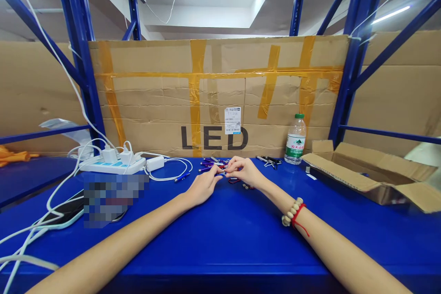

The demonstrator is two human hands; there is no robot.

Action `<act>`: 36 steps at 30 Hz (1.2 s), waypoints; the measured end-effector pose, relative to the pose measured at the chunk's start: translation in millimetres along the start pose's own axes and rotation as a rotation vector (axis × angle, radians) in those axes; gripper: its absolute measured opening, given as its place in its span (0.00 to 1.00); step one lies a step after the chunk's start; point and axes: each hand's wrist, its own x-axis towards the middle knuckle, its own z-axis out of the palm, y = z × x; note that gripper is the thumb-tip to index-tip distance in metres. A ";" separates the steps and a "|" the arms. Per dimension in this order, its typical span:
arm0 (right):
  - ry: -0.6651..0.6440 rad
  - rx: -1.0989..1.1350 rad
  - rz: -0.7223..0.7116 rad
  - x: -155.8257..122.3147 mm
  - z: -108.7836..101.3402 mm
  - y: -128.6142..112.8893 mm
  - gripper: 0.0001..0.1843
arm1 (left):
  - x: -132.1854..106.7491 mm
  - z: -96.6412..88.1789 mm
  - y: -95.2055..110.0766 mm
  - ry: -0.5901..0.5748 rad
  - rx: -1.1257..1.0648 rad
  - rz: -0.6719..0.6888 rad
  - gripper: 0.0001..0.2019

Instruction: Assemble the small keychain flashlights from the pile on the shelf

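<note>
My left hand (202, 186) and my right hand (245, 171) meet over the middle of the blue table. The fingertips of both are pinched together around something small and partly whitish or metallic, too small and covered to name. Just behind the fingers lies a loose pile of blue and purple pens (207, 162). One blue pen (182, 177) lies apart, left of my left hand. Under my right hand show part of a dark red loop (234, 180) and a few tiny metal pieces (245, 186).
Left are a white power strip (113, 165) with plugs and cables, a phone (67, 211) and a blurred patch. Black clip-like items (270, 161), a water bottle (295, 142) and an open cardboard box (361, 170) stand right. A large cardboard sheet (155, 101) closes the back.
</note>
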 end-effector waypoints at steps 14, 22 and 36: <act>-0.042 0.005 0.117 -4.2 6.7 -9.9 0.19 | -2.1 0.0 -3.7 0.070 0.077 0.104 0.05; 0.039 0.061 0.204 -3.5 14.7 -7.2 0.24 | -1.7 0.1 -0.1 0.184 0.073 0.094 0.06; 0.063 0.117 0.344 -6.7 13.7 -7.8 0.24 | 2.4 -0.2 -3.5 0.074 0.029 0.011 0.08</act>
